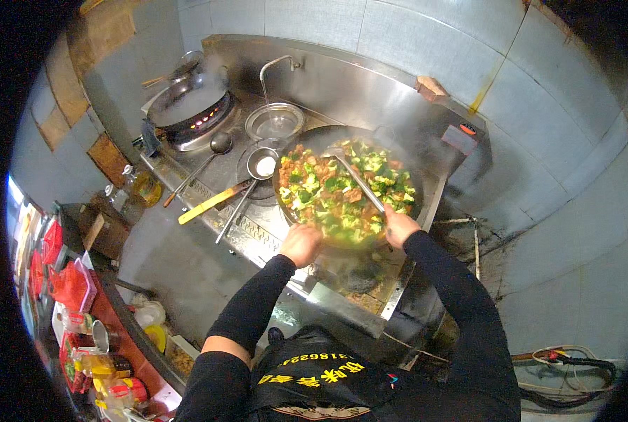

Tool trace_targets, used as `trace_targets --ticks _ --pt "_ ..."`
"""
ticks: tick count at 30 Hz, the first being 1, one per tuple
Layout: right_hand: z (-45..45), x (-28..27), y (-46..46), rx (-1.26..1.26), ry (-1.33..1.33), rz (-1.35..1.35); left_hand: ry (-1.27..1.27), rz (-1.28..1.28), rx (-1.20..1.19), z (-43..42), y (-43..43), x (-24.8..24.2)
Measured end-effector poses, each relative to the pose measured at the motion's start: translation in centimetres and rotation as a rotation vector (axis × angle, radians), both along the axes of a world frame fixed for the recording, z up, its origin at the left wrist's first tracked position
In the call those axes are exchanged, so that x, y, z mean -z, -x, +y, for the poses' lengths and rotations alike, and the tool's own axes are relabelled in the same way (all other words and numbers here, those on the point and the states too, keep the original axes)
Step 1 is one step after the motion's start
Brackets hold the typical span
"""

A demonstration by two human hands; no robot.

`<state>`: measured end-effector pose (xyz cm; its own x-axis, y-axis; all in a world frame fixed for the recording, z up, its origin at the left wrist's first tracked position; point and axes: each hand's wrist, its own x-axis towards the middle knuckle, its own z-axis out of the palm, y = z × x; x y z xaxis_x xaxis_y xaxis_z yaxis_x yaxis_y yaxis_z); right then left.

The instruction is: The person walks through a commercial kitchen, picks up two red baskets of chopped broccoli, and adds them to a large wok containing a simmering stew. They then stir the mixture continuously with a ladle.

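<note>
A large wok holds broccoli and browned pieces of meat in liquid, with steam over it. My left hand is closed on the wok's near left rim; a handle or cloth under the fingers cannot be made out. My right hand grips the long handle of a metal wok spatula at the wok's near right side. The spatula's head lies among the food towards the far side, partly hidden by it.
At the left a second wok steams over a glowing burner. A faucet runs into a metal basin. A ladle with white contents, a yellow handle and a dark ladle lie on the steel stove. Seasoning containers stand lower left.
</note>
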<state>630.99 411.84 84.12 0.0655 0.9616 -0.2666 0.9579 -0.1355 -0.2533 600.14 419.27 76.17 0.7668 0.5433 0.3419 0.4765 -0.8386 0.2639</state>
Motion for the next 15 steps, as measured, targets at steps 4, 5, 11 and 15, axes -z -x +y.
trace_targets --ticks 4,5,11,15 --pt "-5.3 -6.3 -5.2 -0.101 -0.200 0.043 -0.013 -0.059 0.003 0.7 0.0 0.2" --pt "-5.9 -8.1 -7.3 -0.096 -0.227 0.106 -0.016 -0.063 0.003 0.6 -0.1 0.2" --pt "0.1 -6.4 -11.6 0.076 -0.286 -0.065 -0.020 -0.050 0.007 0.1 -0.2 -0.1" --pt "3.5 0.2 -8.6 0.330 0.165 0.166 -0.030 -0.089 0.017 -0.6 -0.1 -0.2"
